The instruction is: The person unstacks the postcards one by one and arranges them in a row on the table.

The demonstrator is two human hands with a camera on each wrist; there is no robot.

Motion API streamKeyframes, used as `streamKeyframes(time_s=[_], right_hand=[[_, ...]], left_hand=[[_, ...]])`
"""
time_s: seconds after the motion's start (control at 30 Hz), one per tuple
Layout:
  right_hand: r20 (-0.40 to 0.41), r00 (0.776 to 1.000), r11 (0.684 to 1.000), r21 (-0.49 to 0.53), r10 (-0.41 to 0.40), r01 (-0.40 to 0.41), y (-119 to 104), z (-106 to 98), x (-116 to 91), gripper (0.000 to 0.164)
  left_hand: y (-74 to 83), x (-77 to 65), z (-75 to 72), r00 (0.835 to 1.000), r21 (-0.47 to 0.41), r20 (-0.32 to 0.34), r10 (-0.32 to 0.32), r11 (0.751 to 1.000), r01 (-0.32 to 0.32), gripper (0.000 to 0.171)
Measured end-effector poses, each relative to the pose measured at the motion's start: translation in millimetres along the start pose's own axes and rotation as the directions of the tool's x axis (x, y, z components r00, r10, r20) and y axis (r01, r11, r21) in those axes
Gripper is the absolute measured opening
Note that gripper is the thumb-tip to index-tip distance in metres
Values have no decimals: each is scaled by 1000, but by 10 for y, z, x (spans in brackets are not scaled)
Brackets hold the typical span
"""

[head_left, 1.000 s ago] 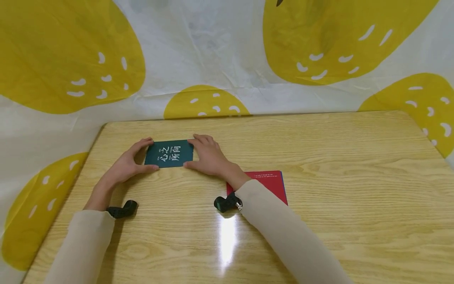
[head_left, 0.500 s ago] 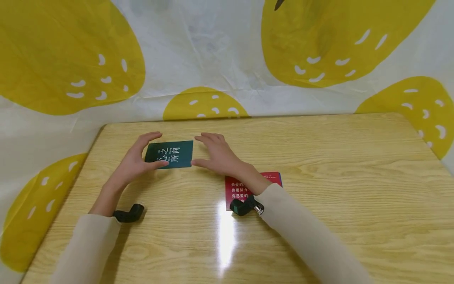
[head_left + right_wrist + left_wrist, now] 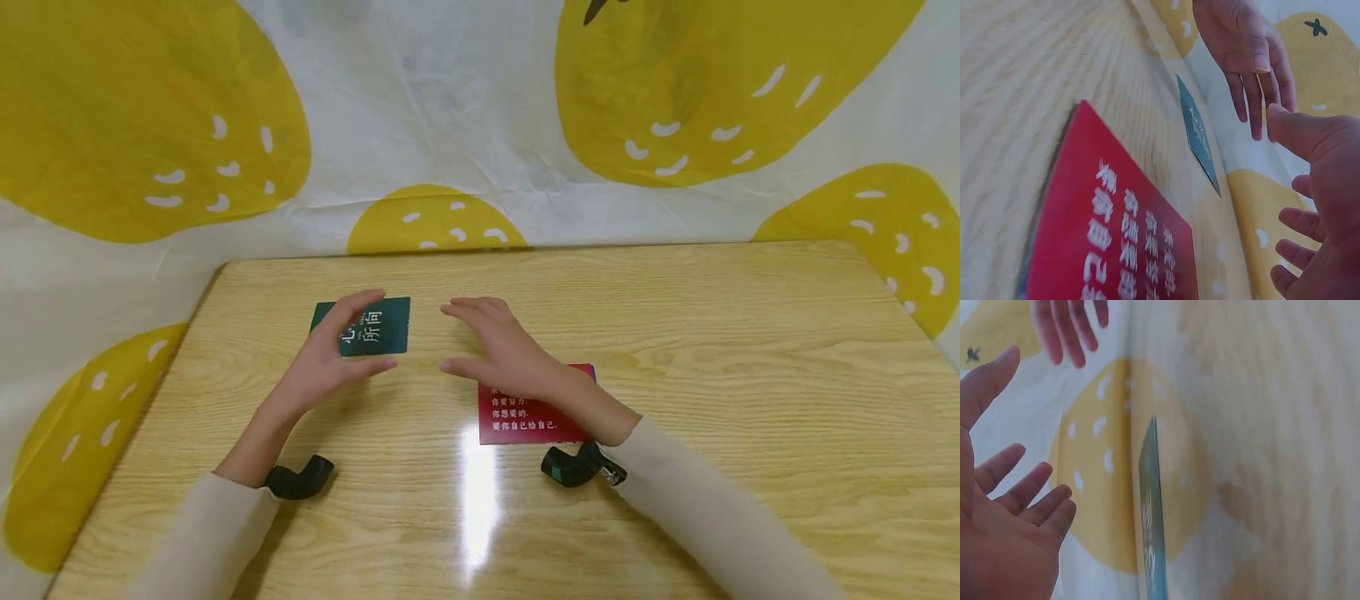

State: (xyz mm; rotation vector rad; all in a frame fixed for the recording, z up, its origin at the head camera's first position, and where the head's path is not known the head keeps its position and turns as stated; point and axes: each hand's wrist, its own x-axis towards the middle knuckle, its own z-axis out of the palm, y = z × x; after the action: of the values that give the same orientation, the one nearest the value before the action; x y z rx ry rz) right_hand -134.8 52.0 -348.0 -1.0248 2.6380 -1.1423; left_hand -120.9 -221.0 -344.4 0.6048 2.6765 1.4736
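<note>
A dark green card [image 3: 391, 327] with white characters lies flat at the table's back left. My left hand [image 3: 324, 364] is raised over its left part and hides some of the lettering; thumb and fingers are spread apart with nothing between them. To the right, my right hand [image 3: 510, 350] hovers over the upper left of a red card [image 3: 525, 427] with white text, its fingers loosely bent and holding nothing. A blue edge shows beneath the red card. In the right wrist view both the red card [image 3: 1116, 231] and the green card [image 3: 1197, 134] lie on the table.
The wooden table [image 3: 712, 375] carries a bright light reflection in front of the cards. Behind it hangs a white cloth [image 3: 465, 108] with large yellow fruit prints. A black wrist camera [image 3: 300, 477] sits on the left wrist, another black wrist camera [image 3: 573, 465] on the right.
Both hands have let go of the green card's ends, lifted and moved right and nearer the person. The green card stays in place. More of the red card's text shows now.
</note>
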Motion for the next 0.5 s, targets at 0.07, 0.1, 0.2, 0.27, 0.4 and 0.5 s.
streamKeyframes(time_s=[0.07, 0.1, 0.2, 0.27, 0.4, 0.5], right_hand=[[-5, 1000, 1000, 4, -12, 12, 2, -29, -83, 70], [-7, 1000, 1000, 9, -14, 14, 4, -44, -129, 70], [-22, 1000, 1000, 17, -7, 8, 42, -89, -280, 69], [-39, 999, 1000, 22, 10, -9, 83, -122, -386, 69], [-66, 998, 1000, 19, 21, -19, 189, -188, -602, 69], [-78, 997, 1000, 12, 24, -24, 256, -234, -780, 70]], left_hand=[[45, -23, 70, 1000, -1, 15, 1, 1000, -1, 80], [67, -37, 104, 1000, -1, 23, -1, 1000, 1, 80], [112, -68, 208, 999, 21, 42, -22, 1000, 21, 81], [135, -78, 277, 998, 27, 51, -25, 999, 24, 82], [183, -104, 418, 997, 4, 73, -7, 1000, 7, 83], [225, -146, 514, 996, -23, 93, 2, 1000, 0, 84]])
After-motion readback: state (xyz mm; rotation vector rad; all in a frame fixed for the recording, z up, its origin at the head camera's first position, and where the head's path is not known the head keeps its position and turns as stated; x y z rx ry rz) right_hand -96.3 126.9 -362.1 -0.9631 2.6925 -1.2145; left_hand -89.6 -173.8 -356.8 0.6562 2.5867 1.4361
